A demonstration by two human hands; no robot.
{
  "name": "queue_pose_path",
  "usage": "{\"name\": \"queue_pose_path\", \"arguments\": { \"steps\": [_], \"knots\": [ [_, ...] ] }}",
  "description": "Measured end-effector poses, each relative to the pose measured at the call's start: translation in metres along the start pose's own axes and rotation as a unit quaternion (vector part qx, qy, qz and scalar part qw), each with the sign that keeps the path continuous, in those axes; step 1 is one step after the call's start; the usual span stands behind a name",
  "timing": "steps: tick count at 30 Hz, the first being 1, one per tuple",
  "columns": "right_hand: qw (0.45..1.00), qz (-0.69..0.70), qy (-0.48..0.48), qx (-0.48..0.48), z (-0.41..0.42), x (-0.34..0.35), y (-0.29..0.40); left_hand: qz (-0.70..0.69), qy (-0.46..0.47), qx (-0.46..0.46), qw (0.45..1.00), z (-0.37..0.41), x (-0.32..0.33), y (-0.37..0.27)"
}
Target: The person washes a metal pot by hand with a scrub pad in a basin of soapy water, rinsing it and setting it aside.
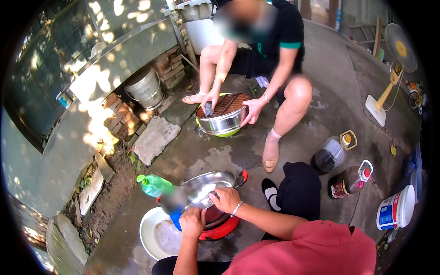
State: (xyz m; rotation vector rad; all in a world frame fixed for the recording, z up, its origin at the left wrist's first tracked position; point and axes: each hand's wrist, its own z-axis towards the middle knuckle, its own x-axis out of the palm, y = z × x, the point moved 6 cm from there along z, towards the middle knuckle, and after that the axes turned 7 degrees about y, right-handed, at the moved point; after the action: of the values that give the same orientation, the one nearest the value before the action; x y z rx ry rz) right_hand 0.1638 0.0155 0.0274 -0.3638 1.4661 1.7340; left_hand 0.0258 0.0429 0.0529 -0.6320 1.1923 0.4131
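Note:
A stainless steel pan (223,178) with red handles leans tilted in front of me, its shiny inside facing up. My right hand (227,200) presses a dark grey scouring pad (214,194) against the pan's inner wall. At the near side, my left hand (191,221) grips the pan's rim. Beneath the pan sits a red base (221,232), partly hidden by the pan and my hands. A white basin (146,237) of sudsy water stands at the left, near my left hand. Something blue (176,220) shows beside that hand, under a blurred patch.
Opposite, a seated person's hands (252,108) hold a steel pot (223,124) with a brown slatted rack and a scouring pad. A green bottle (154,185) stands beyond the basin. Two large jugs (330,154), a white bucket (395,209) and a fan (386,92) stand right.

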Motion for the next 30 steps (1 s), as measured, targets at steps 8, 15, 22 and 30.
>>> {"name": "queue_pose_path", "arguments": {
  "steps": [8,15,22,30],
  "knots": [
    [1.0,-0.001,-0.011,-0.014,-0.007,-0.004,0.003,-0.016,0.0,-0.004,1.0,-0.007,0.005,0.0],
    [0.999,-0.026,0.024,0.016,-0.012,0.002,-0.003,-0.01,0.025,-0.018,0.999,-0.011,0.005,-0.006],
    [0.998,-0.041,0.048,0.02,-0.011,0.007,-0.003,0.003,0.038,-0.005,0.999,-0.012,0.004,-0.005],
    [0.998,-0.033,0.057,0.01,-0.007,0.009,0.006,-0.001,0.059,-0.061,0.996,-0.021,0.0,-0.001]
  ]
}}
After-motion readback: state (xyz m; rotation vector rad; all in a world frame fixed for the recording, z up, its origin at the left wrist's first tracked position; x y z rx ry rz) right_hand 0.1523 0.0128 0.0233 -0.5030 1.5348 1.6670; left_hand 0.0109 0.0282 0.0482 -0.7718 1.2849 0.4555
